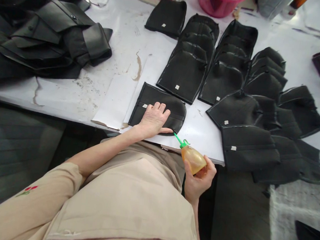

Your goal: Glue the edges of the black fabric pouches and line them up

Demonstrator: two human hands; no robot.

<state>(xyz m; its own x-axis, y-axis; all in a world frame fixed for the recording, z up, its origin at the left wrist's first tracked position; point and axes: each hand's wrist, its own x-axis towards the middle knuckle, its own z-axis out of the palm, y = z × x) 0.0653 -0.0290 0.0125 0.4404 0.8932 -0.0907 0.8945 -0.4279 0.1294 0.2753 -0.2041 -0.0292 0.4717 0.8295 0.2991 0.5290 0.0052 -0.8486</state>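
A black leather-like panel (pixel 142 96) with one rounded end lies flat at the front edge of the table. My left hand (pixel 153 120) rests on it, fingers stretched out and pressing it down. In my right hand (pixel 202 178) is a squeeze glue bottle (pixel 194 158) of amber liquid, gripped around its body. Its thin green nozzle points up and left, with the tip at the panel's curved edge close to my left thumb. I cannot tell whether liquid is coming out.
Similar black panels (pixel 185 70) lie in overlapping rows behind and to the right, several with small white tags. A heap of black pieces (pixel 52 39) covers the table's left. A pink basket (pixel 222 2) stands at the back.
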